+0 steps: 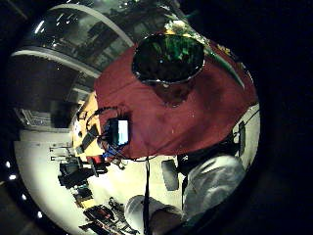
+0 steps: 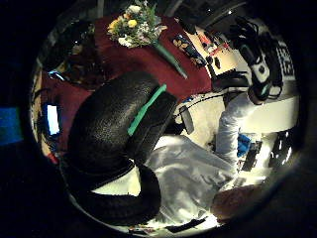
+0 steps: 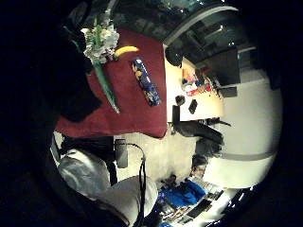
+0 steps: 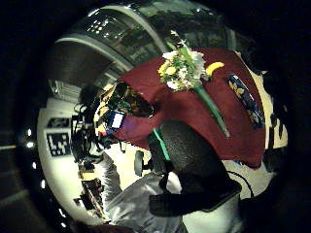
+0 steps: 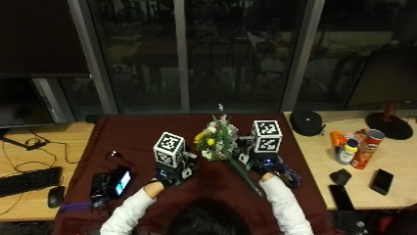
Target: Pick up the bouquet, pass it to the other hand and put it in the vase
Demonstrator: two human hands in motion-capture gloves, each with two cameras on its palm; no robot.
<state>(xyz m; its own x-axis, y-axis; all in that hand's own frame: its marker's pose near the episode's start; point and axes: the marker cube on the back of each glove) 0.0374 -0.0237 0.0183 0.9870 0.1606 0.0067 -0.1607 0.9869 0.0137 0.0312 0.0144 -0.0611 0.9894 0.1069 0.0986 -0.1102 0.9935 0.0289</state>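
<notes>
Outside view shows the bouquet [image 5: 218,139] lying between both hands, grip states indiscernible, so the right hand [image 5: 264,164] should probably grasp the green stem [image 5: 244,177] low.

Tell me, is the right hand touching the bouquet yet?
Apart. The right thumb side palm view shows the bouquet lying on the red tablecloth, with bare cloth around its stem and no fingers on it.

Bouquet [image 4: 187,68] at upper centre, lying on the cloth-covered table [image 4: 160,114], its stem running toward the right. A gloved hand [image 4: 187,150] fills the lower centre; a vase [image 4: 126,99] stands at left.
</notes>
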